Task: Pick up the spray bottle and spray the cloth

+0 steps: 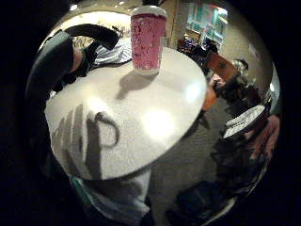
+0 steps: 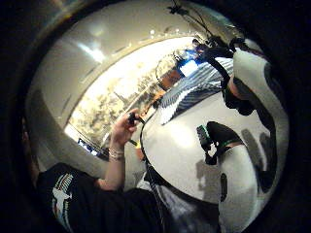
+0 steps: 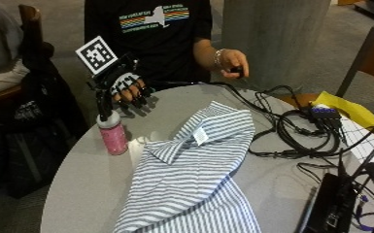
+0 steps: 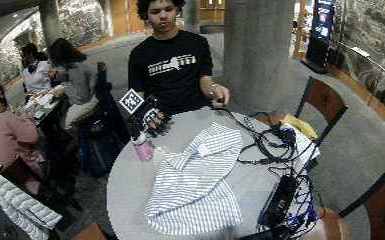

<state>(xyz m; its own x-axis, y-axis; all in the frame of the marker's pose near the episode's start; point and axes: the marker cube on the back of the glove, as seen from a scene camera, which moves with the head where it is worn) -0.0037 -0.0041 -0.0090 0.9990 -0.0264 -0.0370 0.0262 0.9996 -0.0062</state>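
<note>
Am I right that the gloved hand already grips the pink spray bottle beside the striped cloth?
Not quite: the gloved hand hovers behind the spray bottle with fingers spread, touching nothing. The outside view shows it. The bottle does stand beside the striped cloth.

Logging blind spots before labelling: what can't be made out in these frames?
- Spray bottle nozzle: outside view, the gloved right hand is right behind it, so touching or apart is unclear.
- Bottle label text: little-finger palm view, too blurred to read.
- Striped cloth: outside view, its near end is cut off by the frame edge.
- Bare hand: what it pinches is too small.
</note>
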